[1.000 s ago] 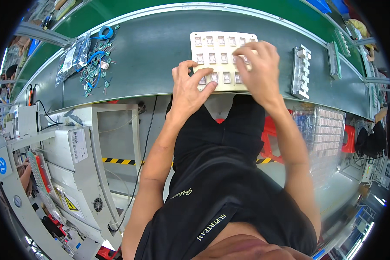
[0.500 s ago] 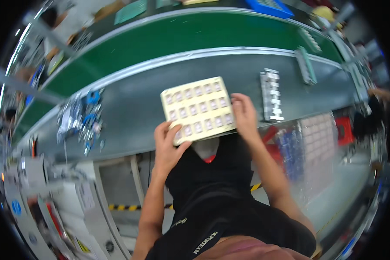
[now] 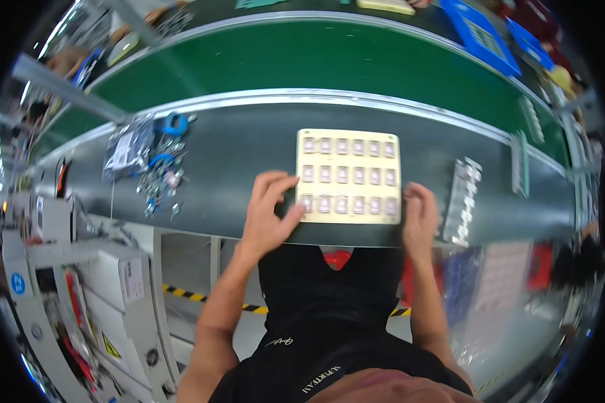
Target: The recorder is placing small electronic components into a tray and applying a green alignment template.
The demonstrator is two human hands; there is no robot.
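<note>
A flat cream tray [image 3: 348,218] lies on the dark bench in front of me, square to its near edge. Three rows of small pinkish, silvery rectangular parts [image 3: 342,174] sit in it. At its left edge is my left hand [image 3: 270,211], fingers and thumb spread, with the fingertips at the rim. My right hand [image 3: 420,218] rests beside the lower right edge, its fingers loosely bent, and a narrow gap seems to separate it from the tray. Right of that hand stands a narrow pale strip holding a row of small parts [image 3: 462,201].
On the left of the bench [image 3: 242,148] lie a plastic bag [image 3: 128,151], loose metal pieces [image 3: 160,178] and a blue ring [image 3: 175,124]. A green strip [image 3: 519,164] is at the far right. Behind runs a green belt [image 3: 302,60] with blue trays [image 3: 480,37] beyond.
The tray has turned from a slant to lie square on the bench. My left fingers have drawn back from its top to its edge. The view has shifted too.
</note>
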